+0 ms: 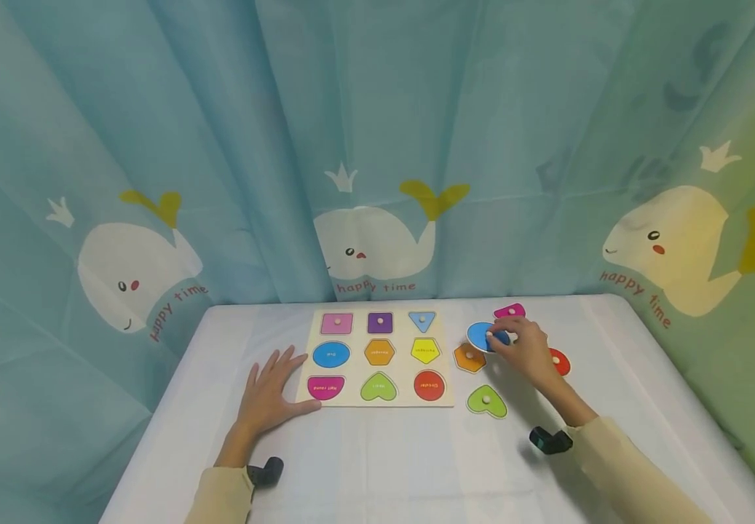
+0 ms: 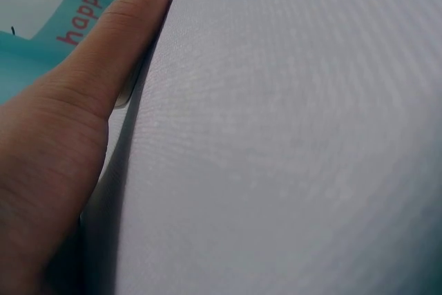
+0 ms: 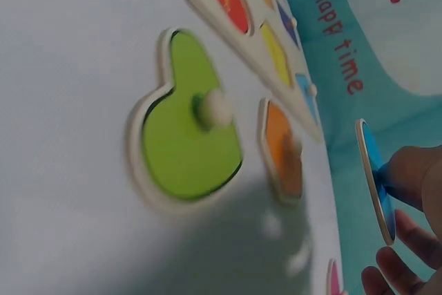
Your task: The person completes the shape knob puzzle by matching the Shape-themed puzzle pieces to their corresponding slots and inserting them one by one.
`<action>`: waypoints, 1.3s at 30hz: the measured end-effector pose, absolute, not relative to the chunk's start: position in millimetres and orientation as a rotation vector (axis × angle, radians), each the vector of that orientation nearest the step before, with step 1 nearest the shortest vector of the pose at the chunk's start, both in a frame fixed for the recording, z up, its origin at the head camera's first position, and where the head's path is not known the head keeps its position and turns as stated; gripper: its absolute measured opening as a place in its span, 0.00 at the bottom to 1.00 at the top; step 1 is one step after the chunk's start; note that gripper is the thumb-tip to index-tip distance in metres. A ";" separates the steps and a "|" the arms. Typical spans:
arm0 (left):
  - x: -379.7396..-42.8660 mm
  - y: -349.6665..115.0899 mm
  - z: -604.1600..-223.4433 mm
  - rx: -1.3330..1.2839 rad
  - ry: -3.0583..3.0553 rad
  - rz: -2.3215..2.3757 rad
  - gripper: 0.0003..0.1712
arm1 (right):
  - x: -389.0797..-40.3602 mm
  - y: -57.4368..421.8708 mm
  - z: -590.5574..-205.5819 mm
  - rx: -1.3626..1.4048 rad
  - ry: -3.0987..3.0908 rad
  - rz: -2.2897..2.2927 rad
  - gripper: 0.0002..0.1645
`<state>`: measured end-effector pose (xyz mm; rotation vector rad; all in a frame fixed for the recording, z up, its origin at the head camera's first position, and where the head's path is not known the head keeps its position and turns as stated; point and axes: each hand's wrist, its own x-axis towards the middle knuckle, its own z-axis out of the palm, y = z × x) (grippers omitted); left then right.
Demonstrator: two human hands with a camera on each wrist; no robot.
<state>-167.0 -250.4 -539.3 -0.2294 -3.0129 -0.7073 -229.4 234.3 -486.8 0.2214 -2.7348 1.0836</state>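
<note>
My right hand (image 1: 526, 353) pinches a blue oval puzzle piece (image 1: 477, 336) by its knob, with the piece raised above the table and tilted in the right wrist view. Below it lies an orange hexagon piece (image 1: 469, 358), partly overlapped by the oval in the head view. On the left, my left hand (image 1: 271, 393) lies with fingers spread, fingertips and thumb at the left edge of the puzzle board (image 1: 357, 354). Knobbed pieces fill the board's far row: a pink rectangle (image 1: 337, 324), a purple square (image 1: 380, 322) and a blue triangle (image 1: 422, 321). The other printed shapes carry no knobs.
Right of the board, a green heart piece (image 3: 183, 129) lies nearest the front. A magenta piece (image 1: 510, 311) lies at the back, and a red piece (image 1: 559, 362) sits partly behind my right hand. A blue curtain (image 1: 377, 145) hangs behind the white table (image 1: 384, 466).
</note>
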 end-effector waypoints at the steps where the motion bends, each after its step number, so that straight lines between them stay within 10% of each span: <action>1: -167.1 -250.6 -538.7 -0.231 -3.010 -0.708 0.57 | -231.7 231.0 -485.1 0.234 -2.729 1.093 0.11; 39: -166.1 -248.8 -537.8 -0.255 -2.997 -0.671 0.57 | -264.7 29.7 -509.0 0.625 -2.709 1.462 0.05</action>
